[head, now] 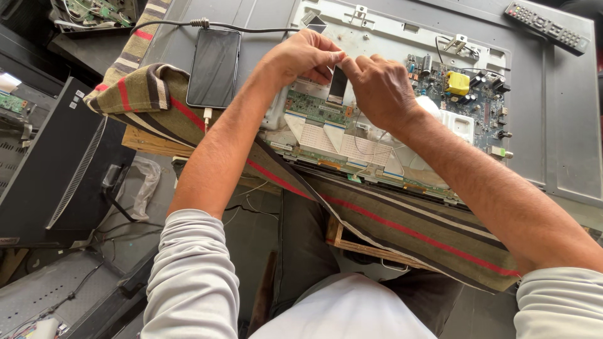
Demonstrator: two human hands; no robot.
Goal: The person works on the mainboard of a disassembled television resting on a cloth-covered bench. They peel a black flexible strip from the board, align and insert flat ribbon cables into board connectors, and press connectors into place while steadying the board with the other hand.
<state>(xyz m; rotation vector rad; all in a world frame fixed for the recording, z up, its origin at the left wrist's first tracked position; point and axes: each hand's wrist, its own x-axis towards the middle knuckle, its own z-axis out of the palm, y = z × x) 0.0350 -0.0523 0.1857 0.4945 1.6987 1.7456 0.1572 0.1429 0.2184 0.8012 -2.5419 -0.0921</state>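
A flat television panel (pixel 553 113) lies face down on a striped cloth (pixel 402 226), its back open with circuit boards showing. My left hand (pixel 301 56) and my right hand (pixel 377 88) meet over the green board (pixel 314 108), both pinching the top end of a dark flat ribbon cable (pixel 337 85). White flat cables (pixel 326 135) fan out below it toward the panel's near edge. A larger board with a yellow component (pixel 458 83) lies to the right.
A dark phone (pixel 214 68) on a charging cable lies on the cloth at left. A remote control (pixel 546 26) rests on the panel's far right corner. Black casings (pixel 56 169) and loose wires sit on the floor to the left.
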